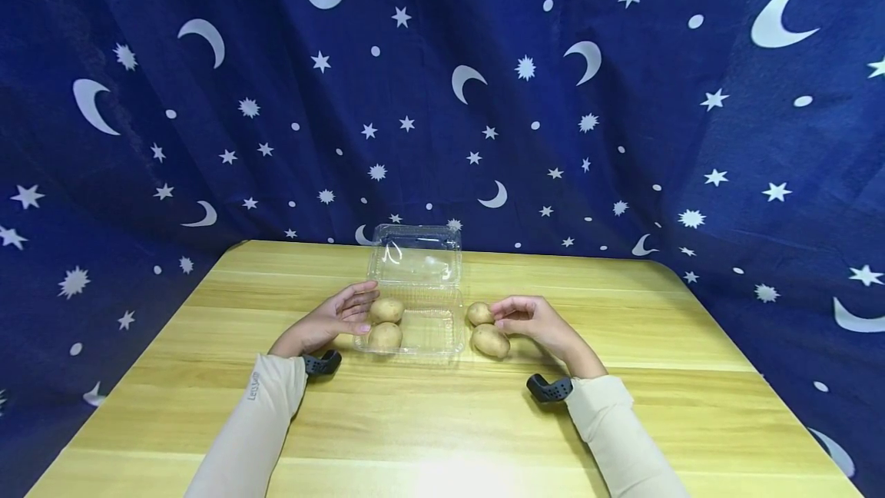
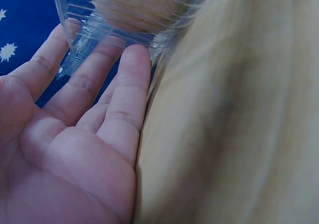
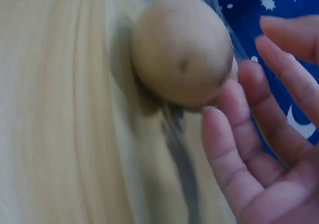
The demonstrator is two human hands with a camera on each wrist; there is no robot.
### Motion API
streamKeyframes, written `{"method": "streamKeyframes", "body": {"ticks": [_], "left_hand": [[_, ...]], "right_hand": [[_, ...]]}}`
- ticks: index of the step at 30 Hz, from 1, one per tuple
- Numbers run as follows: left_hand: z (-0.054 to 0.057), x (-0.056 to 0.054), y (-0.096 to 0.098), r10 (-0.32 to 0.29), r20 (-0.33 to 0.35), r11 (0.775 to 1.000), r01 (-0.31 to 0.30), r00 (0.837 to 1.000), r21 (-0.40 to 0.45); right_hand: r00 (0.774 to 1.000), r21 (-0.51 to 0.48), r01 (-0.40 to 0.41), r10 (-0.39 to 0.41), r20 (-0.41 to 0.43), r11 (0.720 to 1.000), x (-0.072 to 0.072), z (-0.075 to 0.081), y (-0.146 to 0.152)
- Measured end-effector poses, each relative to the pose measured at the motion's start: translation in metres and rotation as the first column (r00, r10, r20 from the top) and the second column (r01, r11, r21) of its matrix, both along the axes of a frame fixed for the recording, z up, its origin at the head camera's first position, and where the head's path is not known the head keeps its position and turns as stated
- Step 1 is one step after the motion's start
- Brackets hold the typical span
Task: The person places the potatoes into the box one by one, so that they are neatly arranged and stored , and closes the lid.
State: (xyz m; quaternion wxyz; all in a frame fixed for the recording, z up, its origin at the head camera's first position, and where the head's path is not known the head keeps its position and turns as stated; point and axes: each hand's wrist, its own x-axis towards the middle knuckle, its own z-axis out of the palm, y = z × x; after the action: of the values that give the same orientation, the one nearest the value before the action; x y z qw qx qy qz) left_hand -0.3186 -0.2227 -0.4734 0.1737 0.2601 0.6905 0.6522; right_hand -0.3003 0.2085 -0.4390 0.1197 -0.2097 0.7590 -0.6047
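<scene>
A clear plastic clamshell box (image 1: pixel 432 329) lies with its lid (image 1: pixel 415 256) raised at the back. Two potatoes, a farther one (image 1: pixel 387 310) and a nearer one (image 1: pixel 385 337), sit in its left half. My left hand (image 1: pixel 332 321) is at the box's left side, its fairly straight fingertips (image 2: pixel 134 59) against the ribbed outer wall. Right of the box, a small potato (image 1: pixel 479 313) and a larger potato (image 1: pixel 491 341) lie on the table. My right hand (image 1: pixel 539 321) reaches to the small potato's right side with loosely bent fingers (image 3: pixel 219 134). The larger potato (image 3: pixel 182 50) partly hides the small one in the right wrist view.
The wooden table (image 1: pixel 415 413) ends at the back against a dark blue curtain (image 1: pixel 429 98) with moons and stars. Each wrist wears a black camera device, one on the left (image 1: pixel 322 363) and one on the right (image 1: pixel 548 388).
</scene>
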Motion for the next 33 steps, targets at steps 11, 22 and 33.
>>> {"method": "streamKeyframes", "body": {"ticks": [11, 22, 33], "left_hand": [[0.0, -0.001, 0.0, -0.002, -0.001, 1.0, 0.002, 1.0, -0.004], [-0.001, -0.001, -0.001, -0.005, -0.004, 1.0, 0.005, 1.0, 0.003], [0.0, -0.001, 0.0, -0.001, 0.004, 1.0, 0.001, 1.0, 0.005]], "right_hand": [[0.995, 0.071, -0.103, 0.104, 0.003, 0.992, -0.004, -0.011, 0.015], [0.959, 0.098, -0.273, 0.278, -0.044, 0.957, -0.009, -0.015, 0.021], [0.951, 0.181, -0.294, 0.306, -0.047, 0.939, -0.009, -0.014, 0.019]]}}
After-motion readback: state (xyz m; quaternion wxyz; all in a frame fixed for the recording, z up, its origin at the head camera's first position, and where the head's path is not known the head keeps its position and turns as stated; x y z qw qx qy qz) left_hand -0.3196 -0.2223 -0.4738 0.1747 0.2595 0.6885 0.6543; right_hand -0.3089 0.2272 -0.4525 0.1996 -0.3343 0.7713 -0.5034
